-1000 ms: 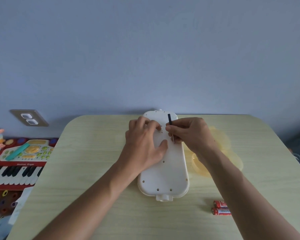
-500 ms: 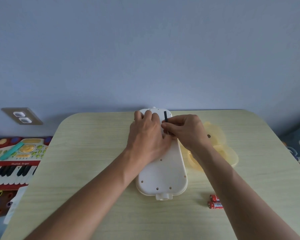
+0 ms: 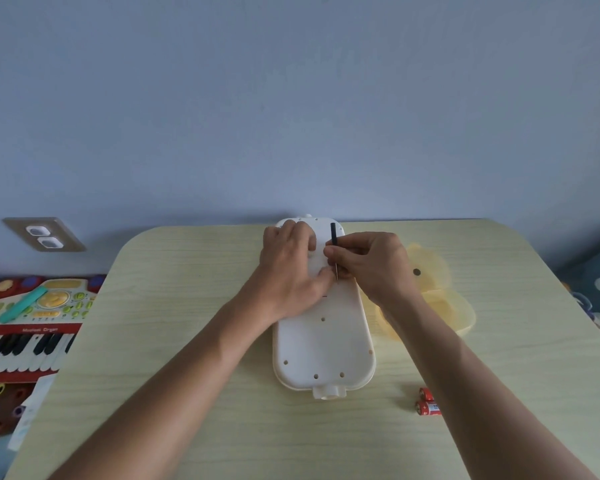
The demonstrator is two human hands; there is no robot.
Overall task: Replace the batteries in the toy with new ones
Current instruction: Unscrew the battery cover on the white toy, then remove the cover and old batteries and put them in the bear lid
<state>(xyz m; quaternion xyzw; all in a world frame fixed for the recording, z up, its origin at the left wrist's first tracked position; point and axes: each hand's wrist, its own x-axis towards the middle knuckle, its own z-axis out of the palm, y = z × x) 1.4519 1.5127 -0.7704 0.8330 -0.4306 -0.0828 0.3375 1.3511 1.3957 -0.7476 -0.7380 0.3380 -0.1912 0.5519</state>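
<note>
A long white toy [image 3: 323, 344] lies underside up in the middle of the table, screw holes showing. My left hand [image 3: 291, 271] lies flat on its far half, fingers spread, pressing it down. My right hand [image 3: 368, 265] pinches a thin black-handled screwdriver [image 3: 334, 244], held nearly upright with its tip down on the toy beside my left thumb. Two red batteries [image 3: 427, 401] lie side by side on the table near my right forearm. The battery compartment is hidden under my hands.
A pale yellow translucent duck-shaped piece [image 3: 433, 292] lies right of the toy, partly under my right wrist. The wooden table [image 3: 174, 323] stands against a blue wall. A red toy keyboard [image 3: 25, 327] and other toys sit on the floor to the left.
My left hand has slid toward the toy's far end and flattened on it. My right hand has shifted slightly with the screwdriver, its tip staying on the toy.
</note>
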